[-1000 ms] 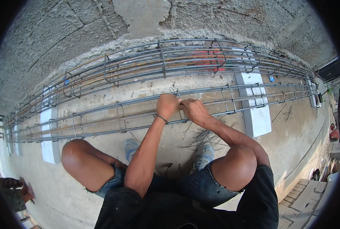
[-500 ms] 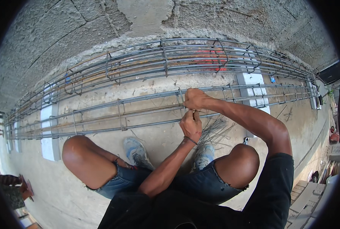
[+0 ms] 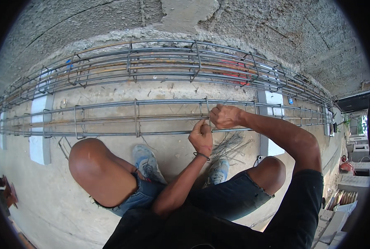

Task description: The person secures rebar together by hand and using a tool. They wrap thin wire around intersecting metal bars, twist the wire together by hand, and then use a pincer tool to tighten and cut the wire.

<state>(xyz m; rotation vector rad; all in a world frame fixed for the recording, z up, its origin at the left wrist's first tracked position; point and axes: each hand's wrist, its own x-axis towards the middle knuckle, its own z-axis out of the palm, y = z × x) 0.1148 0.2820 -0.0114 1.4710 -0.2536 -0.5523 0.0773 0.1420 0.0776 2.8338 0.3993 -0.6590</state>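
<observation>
A long narrow rebar cage (image 3: 164, 118) of steel bars with square stirrups runs across in front of me. My left hand (image 3: 201, 137) is closed in a pinch at the cage's near side, its fingertips against a stirrup (image 3: 207, 108). Just right of that stirrup, my right hand (image 3: 226, 116) is curled into a fist over the bars. Whatever lies within either hand's fingers is too small or hidden to make out. A loose bundle of thin tie wires (image 3: 233, 147) rests on the floor below my right hand, beside my shoe.
Behind lies a second, larger rebar cage (image 3: 164, 62) along a rough concrete wall (image 3: 259, 29). White blocks (image 3: 41, 143) (image 3: 272, 98) support the cages. Something red (image 3: 234, 70) shows beneath the rear bars. Stacked blocks and boards (image 3: 355, 182) stand far right; another person's foot (image 3: 11, 193) appears at far left.
My hands have drawn slightly apart, the right one shifting rightward and down off the stirrup, the left staying near it. The whole view has turned a little.
</observation>
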